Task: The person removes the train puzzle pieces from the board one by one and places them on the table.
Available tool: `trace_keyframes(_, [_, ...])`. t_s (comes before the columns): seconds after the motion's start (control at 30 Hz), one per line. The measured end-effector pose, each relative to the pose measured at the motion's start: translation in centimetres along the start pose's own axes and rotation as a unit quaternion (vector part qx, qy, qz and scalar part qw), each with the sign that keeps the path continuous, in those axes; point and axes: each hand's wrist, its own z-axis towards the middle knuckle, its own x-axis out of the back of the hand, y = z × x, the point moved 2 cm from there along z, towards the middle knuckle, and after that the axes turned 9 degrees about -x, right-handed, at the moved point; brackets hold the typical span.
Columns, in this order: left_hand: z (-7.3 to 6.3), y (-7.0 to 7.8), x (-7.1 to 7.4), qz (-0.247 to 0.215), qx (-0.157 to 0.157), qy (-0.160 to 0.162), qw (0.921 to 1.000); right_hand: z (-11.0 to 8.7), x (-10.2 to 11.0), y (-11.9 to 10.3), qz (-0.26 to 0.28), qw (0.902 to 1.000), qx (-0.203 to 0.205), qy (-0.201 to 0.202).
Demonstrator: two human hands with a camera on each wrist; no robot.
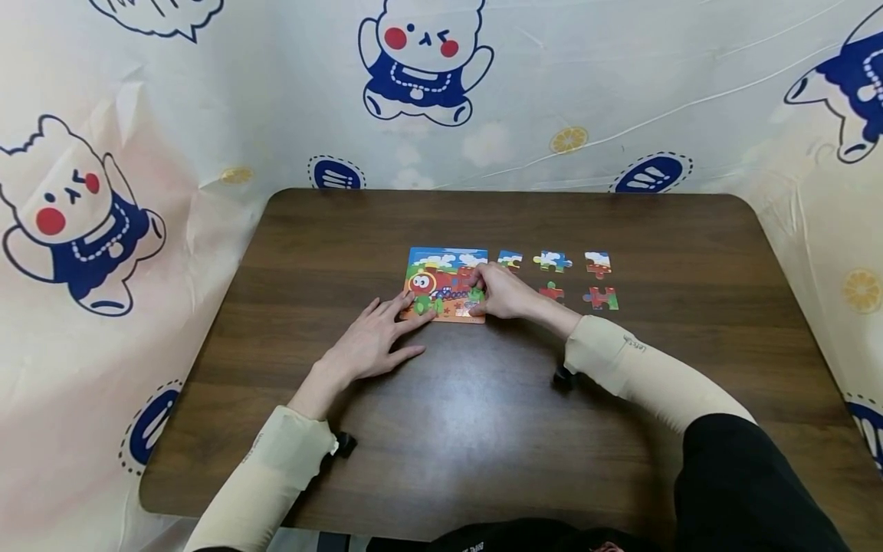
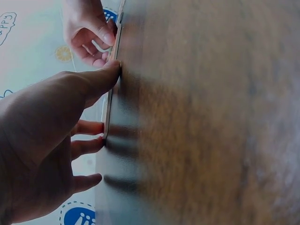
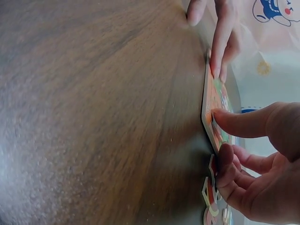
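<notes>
A colourful jigsaw puzzle board (image 1: 451, 319) lies flat on the table, with a red round-eyed figure and a cloudy sky on it. My left hand (image 1: 369, 341) rests at its lower left corner, fingers spread and fairly straight; in the left wrist view the thumb (image 2: 110, 70) touches the board's near edge. At the right side of the board, my right hand (image 1: 507, 291) pinches a puzzle piece (image 1: 476, 294) with green on it between thumb and curled fingers. The right wrist view shows that thumb (image 3: 234, 123) on the board's surface; the fingers partly hide the piece.
Several loose puzzle pieces lie right of the board, among them a cloud piece (image 1: 553, 261), a red-and-blue piece (image 1: 598, 264) and a red-and-green piece (image 1: 602, 299). One red piece (image 1: 552, 291) lies close by the right forearm. A printed cloth (image 1: 276, 100) hangs behind the brown table (image 1: 331, 230).
</notes>
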Motion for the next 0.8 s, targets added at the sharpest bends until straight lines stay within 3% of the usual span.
trace_keyframes(0.2, [0.0, 0.0, 0.0, 0.001, 0.001, -0.001, 1.0000, 0.1, -0.2, -0.3, -0.002, 1.0000, -0.006, -0.001])
trace_keyframes(0.23, [0.0, 0.0, 0.0, 0.000, 0.002, -0.001, 1.0000, -0.5, 0.2, -1.3, -0.009, 0.9997, -0.021, -0.002])
trace_keyframes(0.5, [0.1, 0.0, 0.0, -0.002, 0.005, -0.006, 1.0000, -0.5, -0.2, -2.1, -0.057, 0.9968, -0.057, 0.001])
trace_keyframes(0.8, [0.2, 0.1, 0.0, -0.003, 0.002, -0.006, 1.0000, -0.5, 0.0, -1.4, 0.001, 0.9984, -0.055, -0.009])
